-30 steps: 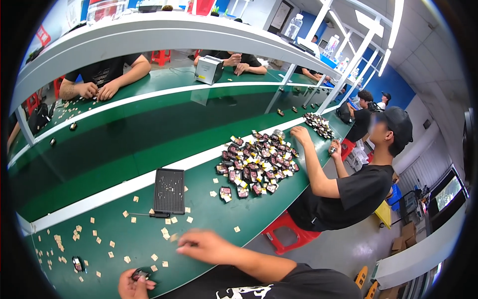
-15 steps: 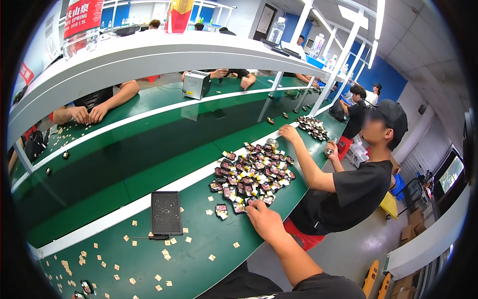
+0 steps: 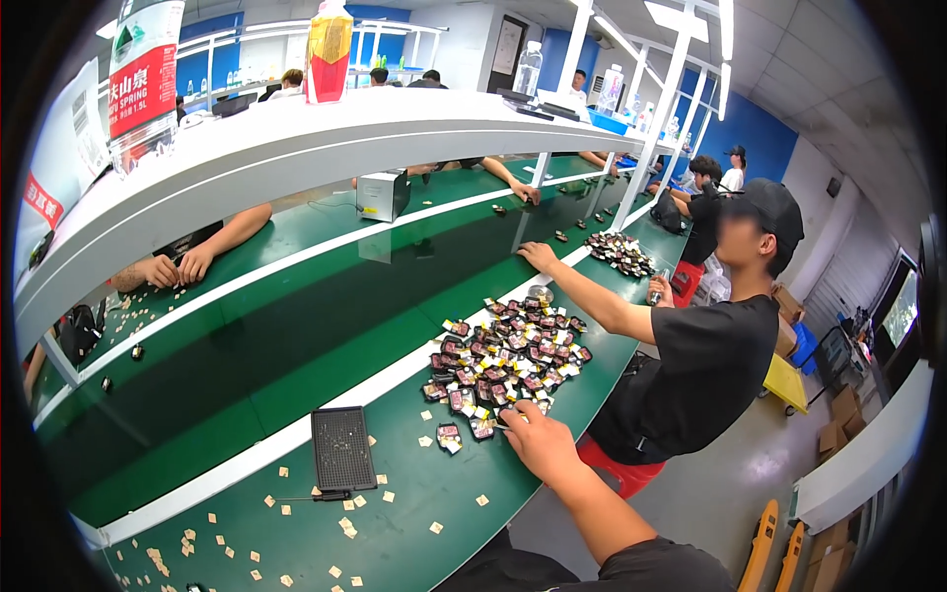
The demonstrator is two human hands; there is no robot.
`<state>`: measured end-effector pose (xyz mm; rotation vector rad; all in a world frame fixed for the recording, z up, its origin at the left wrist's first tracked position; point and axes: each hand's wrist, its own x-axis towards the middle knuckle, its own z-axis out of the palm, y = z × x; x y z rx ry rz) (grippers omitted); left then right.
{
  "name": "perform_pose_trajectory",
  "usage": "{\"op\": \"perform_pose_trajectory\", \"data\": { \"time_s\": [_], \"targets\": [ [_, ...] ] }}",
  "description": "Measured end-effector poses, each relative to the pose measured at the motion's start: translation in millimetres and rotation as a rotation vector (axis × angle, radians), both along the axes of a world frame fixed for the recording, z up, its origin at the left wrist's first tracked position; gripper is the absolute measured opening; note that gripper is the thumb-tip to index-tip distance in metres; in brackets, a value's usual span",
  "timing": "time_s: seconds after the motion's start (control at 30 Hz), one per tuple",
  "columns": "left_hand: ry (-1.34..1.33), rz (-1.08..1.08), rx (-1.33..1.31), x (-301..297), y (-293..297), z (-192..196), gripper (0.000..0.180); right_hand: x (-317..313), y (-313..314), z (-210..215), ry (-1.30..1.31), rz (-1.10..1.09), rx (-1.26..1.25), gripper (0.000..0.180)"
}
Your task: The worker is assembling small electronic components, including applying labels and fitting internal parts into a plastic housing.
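Right hand (image 3: 538, 441), fingers curled at the edge of a heap of small dark parts (image 3: 508, 360), grip unclear; parts appear light and rigid, best pinched by their edges.

Bright, even light from the long white ceiling strip lamps (image 3: 681, 18) floods my view, throwing soft glare along the glossy green surface (image 3: 296, 365) and only faint shadows, while the fisheye bends straight edges toward a black rim and blurs far details.
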<state>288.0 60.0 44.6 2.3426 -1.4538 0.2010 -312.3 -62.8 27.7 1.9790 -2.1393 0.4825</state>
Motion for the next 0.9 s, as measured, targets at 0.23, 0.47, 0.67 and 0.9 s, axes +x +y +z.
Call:
{"op": "perform_pose_trajectory", "data": {
  "time_s": [0.23,0.47,0.67,0.9],
  "targets": [
    [0.096,-0.139,-0.253,-38.1,-13.8,-2.6,0.025,-12.6,-5.7,-6.8,-0.034,0.026,0.075,0.033],
    [0.069,-0.283,-0.182,-92.1,-24.2,-2.2,0.024,-19.6,-5.1,-17.0,-0.206,0.102,-0.190,0.019],
    [1.226,-0.451,0.102,-155.3,-23.8,-26.2,0.039,61.9,14.8,-3.5,-0.399,0.527,-0.221,0.029],
    [2.210,-0.520,0.176,-189.3,-33.2,-32.3,0.045,193.1,39.4,-6.4,-0.464,1.123,0.151,0.027]
  ]
}}
